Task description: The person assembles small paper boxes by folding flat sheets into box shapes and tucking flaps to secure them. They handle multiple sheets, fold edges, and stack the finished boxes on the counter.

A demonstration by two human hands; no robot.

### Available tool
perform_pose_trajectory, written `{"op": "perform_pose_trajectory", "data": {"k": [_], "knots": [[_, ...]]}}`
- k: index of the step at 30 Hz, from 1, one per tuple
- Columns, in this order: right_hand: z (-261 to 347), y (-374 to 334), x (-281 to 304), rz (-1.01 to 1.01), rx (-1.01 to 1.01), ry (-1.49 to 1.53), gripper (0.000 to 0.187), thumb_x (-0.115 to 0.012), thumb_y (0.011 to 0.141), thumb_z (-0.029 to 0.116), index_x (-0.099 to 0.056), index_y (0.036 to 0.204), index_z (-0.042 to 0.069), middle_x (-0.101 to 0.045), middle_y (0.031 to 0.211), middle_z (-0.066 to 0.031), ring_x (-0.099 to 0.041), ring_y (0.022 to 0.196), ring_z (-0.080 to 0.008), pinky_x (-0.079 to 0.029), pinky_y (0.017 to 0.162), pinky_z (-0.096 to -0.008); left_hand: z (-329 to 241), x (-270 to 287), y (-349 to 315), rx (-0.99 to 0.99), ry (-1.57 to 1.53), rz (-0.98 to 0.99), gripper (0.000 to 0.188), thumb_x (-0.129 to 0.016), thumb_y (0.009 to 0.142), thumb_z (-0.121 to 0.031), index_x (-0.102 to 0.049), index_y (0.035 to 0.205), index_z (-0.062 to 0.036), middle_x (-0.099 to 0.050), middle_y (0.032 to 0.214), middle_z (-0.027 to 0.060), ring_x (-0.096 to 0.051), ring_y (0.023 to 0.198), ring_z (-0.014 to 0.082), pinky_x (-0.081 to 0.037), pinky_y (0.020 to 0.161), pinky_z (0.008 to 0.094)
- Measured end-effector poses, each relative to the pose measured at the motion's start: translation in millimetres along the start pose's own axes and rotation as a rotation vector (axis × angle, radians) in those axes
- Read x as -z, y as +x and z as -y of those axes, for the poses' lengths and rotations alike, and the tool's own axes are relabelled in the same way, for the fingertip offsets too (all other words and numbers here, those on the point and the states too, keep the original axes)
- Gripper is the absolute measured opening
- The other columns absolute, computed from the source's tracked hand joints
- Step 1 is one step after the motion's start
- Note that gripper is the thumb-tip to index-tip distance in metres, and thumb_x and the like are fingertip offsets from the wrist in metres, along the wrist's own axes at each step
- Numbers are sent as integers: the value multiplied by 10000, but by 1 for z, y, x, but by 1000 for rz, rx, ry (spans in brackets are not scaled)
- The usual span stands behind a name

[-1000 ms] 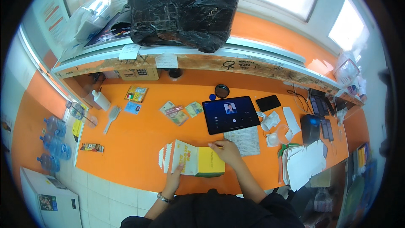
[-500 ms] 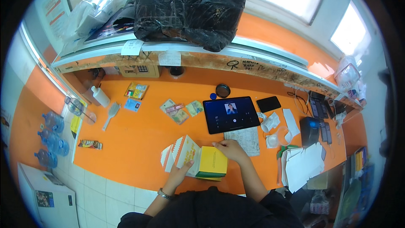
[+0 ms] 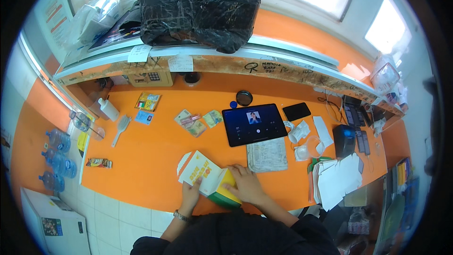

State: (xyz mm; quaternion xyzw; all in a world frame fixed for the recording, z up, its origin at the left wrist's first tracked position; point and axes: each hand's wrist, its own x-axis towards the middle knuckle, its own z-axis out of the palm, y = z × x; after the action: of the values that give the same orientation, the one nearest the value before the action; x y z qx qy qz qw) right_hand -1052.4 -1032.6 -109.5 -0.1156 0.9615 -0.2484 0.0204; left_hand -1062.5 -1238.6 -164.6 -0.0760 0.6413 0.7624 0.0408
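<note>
A partly folded cardboard box (image 3: pixel 204 169) lies at the near middle of the orange desk. It has a white panel with yellow lettering, a scalloped edge, and yellow and green sides. My left hand (image 3: pixel 190 193) grips the near edge of the white panel, with its thumb on top. My right hand (image 3: pixel 249 186) holds the yellow side, thumb on the near face and fingers spread over the far part. The box's underside is hidden. Beyond my right hand is a printed paper sheet (image 3: pixel 267 155), partly under a tablet (image 3: pixel 255 123).
A phone (image 3: pixel 297 111), crumpled wrappers, a black device (image 3: pixel 344 140) and a paper stack (image 3: pixel 337 184) lie to the right. Banknotes (image 3: pixel 191 123), a hairbrush (image 3: pixel 121 130), a white bottle (image 3: pixel 109 109) and a snack packet (image 3: pixel 99 163) lie left. A shelf bears a black-wrapped parcel (image 3: pixel 200 9).
The box has turned and its scalloped panels lie closer together. My right hand has shifted from the yellow side's far corner to wrap over it. The view has shifted slightly.
</note>
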Motion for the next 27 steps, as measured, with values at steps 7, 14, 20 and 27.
{"op": "perform_pose_trajectory", "data": {"k": [7, 14, 20, 27], "knots": [[34, -12, -5, 283, -57, -169, 964, -730, 652, 517, -303, 1465, 222, -256, 1470, -168, -403, 1204, -383, -350, 926, -553, 1, 3, 1, 66, -21, 26, 423, -559, 933, -102, -414, 1299, 53, -563, 1235, 151, -552, 1121, 208, -464, 931, 323], [33, -11, -29, 127, 40, -225, 895, -685, 700, 505, -305, 1465, 238, -225, 1490, -158, -353, 1244, -381, -295, 944, -584, -30, -16, -19, -808, 361, -495, 488, -579, 832, 8, -432, 1295, 50, -493, 1293, 220, -442, 1249, 337, -386, 1013, 434], [30, 4, -38, 94, 96, -64, 785, -592, 801, 477, -344, 1423, 66, -313, 1444, -211, -378, 1239, -425, -339, 957, -559, -49, -43, -21, -1012, 747, 274, 476, -583, 839, -111, -490, 1302, -51, -445, 1340, 190, -398, 1266, 383, -300, 1058, 486], [-12, -8, -17, 211, 191, 229, 608, -638, 836, 369, -478, 1322, 41, -511, 1286, -197, -509, 1164, -343, -422, 968, -429, -25, -49, 0, -465, 1235, 285, 459, -510, 903, -389, -532, 1286, -137, -497, 1317, 122, -471, 1201, 302, -330, 1020, 494]]}}
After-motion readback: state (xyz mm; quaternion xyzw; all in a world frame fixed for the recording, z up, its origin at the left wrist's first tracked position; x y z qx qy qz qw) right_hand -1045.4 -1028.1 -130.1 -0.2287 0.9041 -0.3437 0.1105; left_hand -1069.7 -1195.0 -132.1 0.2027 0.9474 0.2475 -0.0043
